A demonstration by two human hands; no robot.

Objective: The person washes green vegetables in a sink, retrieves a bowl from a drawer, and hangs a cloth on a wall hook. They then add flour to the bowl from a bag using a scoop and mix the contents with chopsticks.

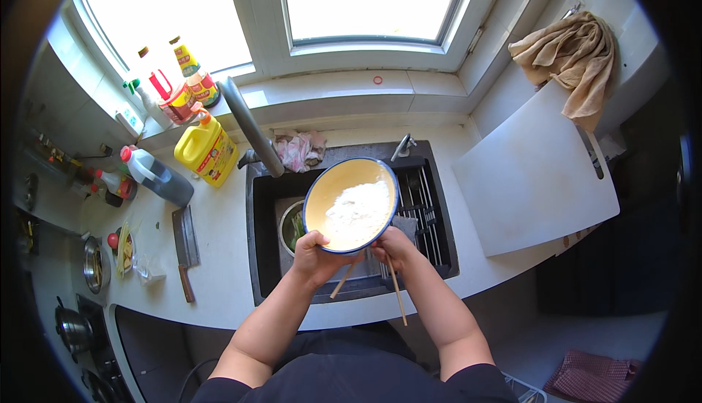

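A bowl (319, 200) with a cream-yellow inside and a blue rim is held over the black sink (257, 275), its opening tilted toward me. White powder like flour (358, 209) lies in it. My left hand (314, 260) grips the near left rim, thumb on top. On the near right side, my right hand (395, 248) holds the bowl too, along with a pair of chopsticks (398, 297) whose ends stick out below. The fingers under the bowl are hidden. In the sink, partly behind the bowl, sits a round pot (287, 238) with green vegetables.
A grey faucet (252, 125) arches over the sink's left side. Left on the counter are a cleaver (186, 238), a yellow jug (207, 148) and a dark-filled bottle (161, 176). A white cutting board (534, 176) stands at right beneath a hanging brown cloth (578, 55).
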